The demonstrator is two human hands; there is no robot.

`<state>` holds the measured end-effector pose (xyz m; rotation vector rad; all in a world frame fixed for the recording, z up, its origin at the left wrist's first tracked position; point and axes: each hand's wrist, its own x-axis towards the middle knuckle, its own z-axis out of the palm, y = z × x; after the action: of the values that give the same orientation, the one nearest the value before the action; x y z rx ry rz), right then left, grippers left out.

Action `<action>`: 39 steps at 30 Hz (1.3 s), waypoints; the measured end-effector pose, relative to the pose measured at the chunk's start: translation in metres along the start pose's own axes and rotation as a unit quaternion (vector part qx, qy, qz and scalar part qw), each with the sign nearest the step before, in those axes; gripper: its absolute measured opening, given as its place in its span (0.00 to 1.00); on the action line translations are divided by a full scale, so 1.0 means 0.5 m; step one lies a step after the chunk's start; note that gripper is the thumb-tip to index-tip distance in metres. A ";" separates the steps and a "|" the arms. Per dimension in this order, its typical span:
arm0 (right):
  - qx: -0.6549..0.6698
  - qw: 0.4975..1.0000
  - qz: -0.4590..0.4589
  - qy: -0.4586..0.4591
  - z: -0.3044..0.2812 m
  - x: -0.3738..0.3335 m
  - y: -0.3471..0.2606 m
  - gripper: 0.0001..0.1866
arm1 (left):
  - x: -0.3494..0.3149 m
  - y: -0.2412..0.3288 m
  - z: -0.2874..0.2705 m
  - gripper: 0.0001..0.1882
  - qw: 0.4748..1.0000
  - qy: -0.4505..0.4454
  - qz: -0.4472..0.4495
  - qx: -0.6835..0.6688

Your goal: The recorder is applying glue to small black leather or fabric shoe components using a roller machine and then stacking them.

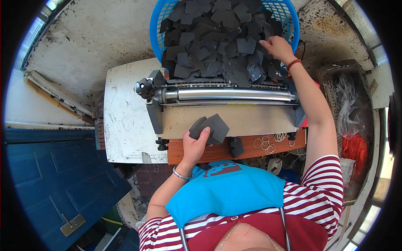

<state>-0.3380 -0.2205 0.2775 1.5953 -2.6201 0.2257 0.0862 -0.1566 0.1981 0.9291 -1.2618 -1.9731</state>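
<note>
My left hand (196, 144) is closed around a small stack of flat, dark grey cut pieces (217, 126), held over the front of the roller machine (234, 95). Their angular edges spread past my thumb. My right hand (278, 48) reaches beyond the roller into the blue plastic basket (155, 31). Its fingertips pinch at the edge of a black cut piece (266, 55) in the heap; the grip is partly hidden. Many similar flat black pieces (209, 46) fill the basket. One loose notched piece (236, 147) lies at the table's front edge.
Rubber bands (264, 143) lie on the reddish-brown tabletop (184, 155). A black knob (145, 88) sticks out at the machine's left end, beside a white board (125, 113). At right stands a dark crate (366, 125) with a red bag (354, 152). A blue door (54, 180) is at left.
</note>
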 end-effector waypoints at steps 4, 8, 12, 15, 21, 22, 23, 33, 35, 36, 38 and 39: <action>0.000 0.958 0.087 -0.272 0.033 -0.052 -0.032 0.41 | 0.000 -0.005 -0.003 0.13 1.000 0.004 -0.002 -0.004; 0.039 0.954 0.073 -0.287 0.113 -0.082 0.006 0.48 | 0.003 -0.003 0.002 0.13 1.000 0.003 -0.007 -0.008; 0.295 0.899 0.101 -0.307 0.114 -0.099 -0.042 0.45 | 0.002 -0.010 -0.003 0.13 1.000 0.005 0.002 -0.007; 0.316 0.893 0.125 -0.294 0.193 -0.068 -0.009 0.42 | 0.004 -0.014 -0.002 0.12 1.000 0.002 0.009 -0.005; 0.380 0.869 0.150 -0.280 0.193 -0.074 -0.036 0.47 | 0.005 -0.018 -0.003 0.12 1.000 0.008 0.004 -0.002; 0.380 0.869 0.150 -0.280 0.201 -0.070 -0.034 0.47 | 0.005 -0.018 -0.003 0.12 1.000 0.009 0.006 -0.001; 0.391 0.862 0.148 -0.288 0.206 -0.066 -0.036 0.46 | 0.005 -0.017 -0.002 0.13 1.000 0.009 0.008 0.000; 0.541 0.765 0.211 -0.278 0.219 -0.044 -0.076 0.42 | 0.004 -0.017 -0.001 0.13 1.000 0.009 0.008 -0.003; 0.518 0.786 0.206 -0.268 0.209 -0.048 -0.090 0.43 | 0.003 -0.019 -0.002 0.14 1.000 0.003 0.009 -0.002; 0.495 0.806 0.200 -0.257 0.200 -0.051 -0.107 0.45 | 0.002 -0.018 -0.002 0.14 1.000 0.006 0.010 -0.001; 0.475 0.822 0.203 -0.240 0.220 -0.044 -0.114 0.46 | 0.001 -0.014 0.001 0.14 1.000 0.015 0.009 -0.005; 0.454 0.838 0.208 -0.222 0.229 -0.041 -0.114 0.48 | 0.002 -0.012 0.003 0.14 1.000 0.014 0.010 -0.004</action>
<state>-0.2754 -0.2463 0.1671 1.2640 -3.4800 1.4864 0.0840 -0.1545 0.1929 0.9327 -1.2415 -1.9432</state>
